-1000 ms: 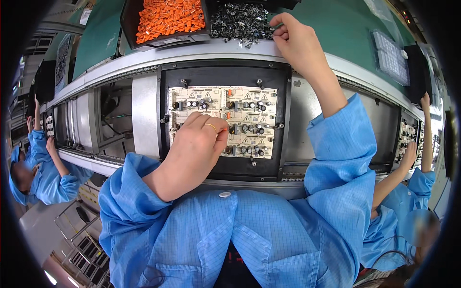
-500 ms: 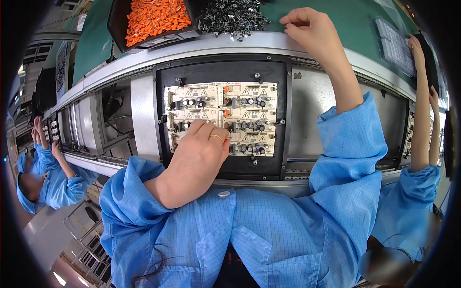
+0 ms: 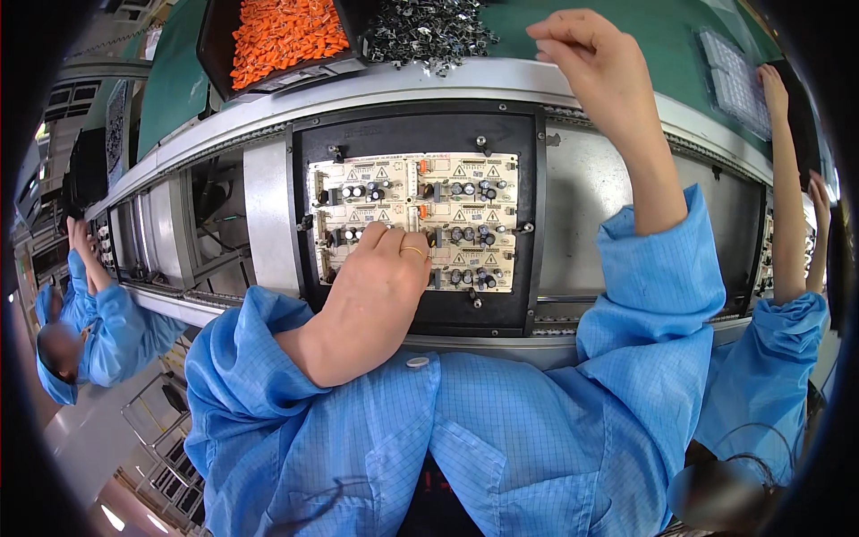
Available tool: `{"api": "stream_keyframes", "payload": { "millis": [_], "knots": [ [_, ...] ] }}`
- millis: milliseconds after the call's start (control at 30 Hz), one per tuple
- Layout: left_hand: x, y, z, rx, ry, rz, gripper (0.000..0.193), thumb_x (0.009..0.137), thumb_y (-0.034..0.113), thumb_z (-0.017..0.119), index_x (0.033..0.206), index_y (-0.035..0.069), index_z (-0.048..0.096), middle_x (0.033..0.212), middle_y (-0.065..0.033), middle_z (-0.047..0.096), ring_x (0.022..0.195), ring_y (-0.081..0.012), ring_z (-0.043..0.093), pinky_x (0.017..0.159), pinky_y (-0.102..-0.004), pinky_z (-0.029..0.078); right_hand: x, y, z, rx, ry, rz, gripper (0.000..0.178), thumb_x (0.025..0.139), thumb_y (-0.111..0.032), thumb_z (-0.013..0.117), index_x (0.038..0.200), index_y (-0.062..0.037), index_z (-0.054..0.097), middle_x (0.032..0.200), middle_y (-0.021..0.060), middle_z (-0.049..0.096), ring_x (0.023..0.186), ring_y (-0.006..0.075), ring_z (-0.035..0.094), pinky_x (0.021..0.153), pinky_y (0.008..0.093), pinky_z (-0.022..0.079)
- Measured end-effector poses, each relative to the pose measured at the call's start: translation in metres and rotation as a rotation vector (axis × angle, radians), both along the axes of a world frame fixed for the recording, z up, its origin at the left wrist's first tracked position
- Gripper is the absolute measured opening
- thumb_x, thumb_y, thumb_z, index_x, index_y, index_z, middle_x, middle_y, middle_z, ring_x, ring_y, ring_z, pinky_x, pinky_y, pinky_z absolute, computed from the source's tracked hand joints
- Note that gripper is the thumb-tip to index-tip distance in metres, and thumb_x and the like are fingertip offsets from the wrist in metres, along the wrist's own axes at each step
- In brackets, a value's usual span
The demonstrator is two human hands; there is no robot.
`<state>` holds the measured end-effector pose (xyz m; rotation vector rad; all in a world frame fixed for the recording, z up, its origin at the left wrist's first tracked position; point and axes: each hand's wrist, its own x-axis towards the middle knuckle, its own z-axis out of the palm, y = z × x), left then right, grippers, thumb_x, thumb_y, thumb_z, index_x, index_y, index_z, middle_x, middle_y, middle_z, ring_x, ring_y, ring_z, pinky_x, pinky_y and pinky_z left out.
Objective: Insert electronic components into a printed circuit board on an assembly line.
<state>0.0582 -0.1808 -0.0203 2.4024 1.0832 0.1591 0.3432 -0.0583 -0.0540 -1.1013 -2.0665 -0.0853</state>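
Observation:
A cream circuit board panel [image 3: 465, 192] with several small black capacitors lies in a black carrier frame [image 3: 537, 304] on the conveyor line. My left hand [image 3: 376, 286] rests on the panel's lower left part, fingers curled with the tips tucked down onto the board; a ring is on one finger. My right hand [image 3: 599, 63] is raised over the green bench beyond the carrier, just right of a pile of small black parts [image 3: 420, 31]. Its fingertips are pinched together, and I cannot see anything between them.
A black bin of orange parts [image 3: 286, 31] stands at the back left beside the black pile. A grey tray [image 3: 734, 80] lies at the back right. One co-worker in blue [image 3: 98, 313] works at the left, another co-worker's arm [image 3: 787, 224] reaches up at the right.
My right hand has drawn out of the black parts pile and moved right with fingertips pinched. The left hand has stayed on the board.

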Motion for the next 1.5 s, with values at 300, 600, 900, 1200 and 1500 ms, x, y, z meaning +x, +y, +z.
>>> {"api": "stream_keyframes", "payload": {
  "millis": [300, 600, 900, 1200, 1500],
  "knots": [
    [-0.067, 0.196, 0.006, 0.953, 0.016, 0.187, 0.019, 0.091, 0.016, 0.066, 0.098, -0.002, 0.069, 0.085, -0.0134, 0.070, 0.079, -0.0277, 0.068, 0.071, -0.0364, 0.051, -0.105, -0.094, 0.026, -0.608, 0.342, 0.126, 0.022, 0.086, 0.006, 0.064, 0.107, 0.0009, 0.067, 0.087, 0.0099, 0.066, 0.081, 0.0205, 0.068, 0.072, 0.0308, 0.055],
    [-0.063, 0.267, -0.013, 0.736, 0.049, 0.450, 0.009, 0.082, 0.002, 0.059, 0.083, -0.003, 0.067, 0.083, -0.0264, 0.067, 0.088, -0.0425, 0.065, 0.080, -0.0501, 0.052, -0.150, -0.082, 0.007, -0.411, -0.186, 0.038, 0.041, 0.077, 0.003, 0.070, 0.115, -0.0090, 0.058, 0.088, 0.0049, 0.068, 0.093, 0.0252, 0.061, 0.084, 0.0385, 0.046],
    [-0.057, 0.261, -0.015, 0.759, -0.252, 0.449, 0.016, 0.082, -0.002, 0.056, 0.090, -0.002, 0.070, 0.087, -0.0256, 0.067, 0.092, -0.0415, 0.065, 0.083, -0.0485, 0.052, -0.141, -0.076, -0.003, -0.454, -0.200, -0.021, 0.040, 0.078, 0.001, 0.070, 0.115, -0.0097, 0.058, 0.087, 0.0016, 0.070, 0.094, 0.0240, 0.060, 0.084, 0.0385, 0.045],
    [-0.048, 0.261, 0.001, 0.576, -0.282, 0.550, 0.011, 0.078, -0.002, 0.067, 0.087, -0.005, 0.072, 0.082, -0.0252, 0.069, 0.079, -0.0361, 0.069, 0.073, -0.0412, 0.055, -0.134, -0.079, -0.010, -0.417, -0.142, -0.031, 0.036, 0.079, -0.001, 0.071, 0.112, -0.0101, 0.060, 0.086, 0.0006, 0.070, 0.091, 0.0226, 0.060, 0.083, 0.0373, 0.044],
    [-0.060, 0.202, 0.047, 0.223, -0.199, 0.476, 0.017, 0.085, 0.011, 0.072, 0.092, -0.004, 0.071, 0.082, -0.0189, 0.070, 0.073, -0.0263, 0.069, 0.068, -0.0369, 0.053, -0.081, -0.041, -0.001, -0.316, -0.072, -0.257, 0.031, 0.079, -0.001, 0.072, 0.107, -0.0084, 0.064, 0.092, 0.0073, 0.071, 0.086, 0.0273, 0.064, 0.076, 0.0387, 0.052]
  ]
}}
